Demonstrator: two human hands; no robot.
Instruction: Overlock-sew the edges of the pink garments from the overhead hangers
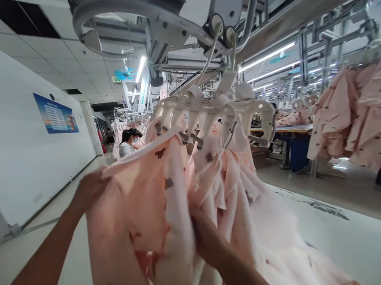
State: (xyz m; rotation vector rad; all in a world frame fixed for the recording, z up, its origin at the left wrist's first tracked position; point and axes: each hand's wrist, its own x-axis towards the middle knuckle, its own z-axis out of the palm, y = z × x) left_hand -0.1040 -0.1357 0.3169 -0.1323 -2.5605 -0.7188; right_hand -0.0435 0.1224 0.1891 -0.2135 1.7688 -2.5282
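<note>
Pink fabric garment pieces (142, 205) with small brown figures hang in front of me from white clip hangers (208, 109). My left hand (89, 187) pinches the upper left corner of the nearest piece and stretches its edge out to the left. The other end of that edge stays up at the hangers. My right hand (207, 238) is among the hanging folds at the middle, its fingers partly hidden behind cloth and blurred. Whether it grips the fabric I cannot make out. More pink cloth (280, 231) spreads down to the right over a white table.
Overhead runs a grey metal rail (130, 6) with hooks bearing the hangers. The white tabletop (354, 231) has dark marks. More pink garments (359, 110) hang at right. A masked person (129, 142) is farther back, left of centre. A white wall (21, 127) stands at left.
</note>
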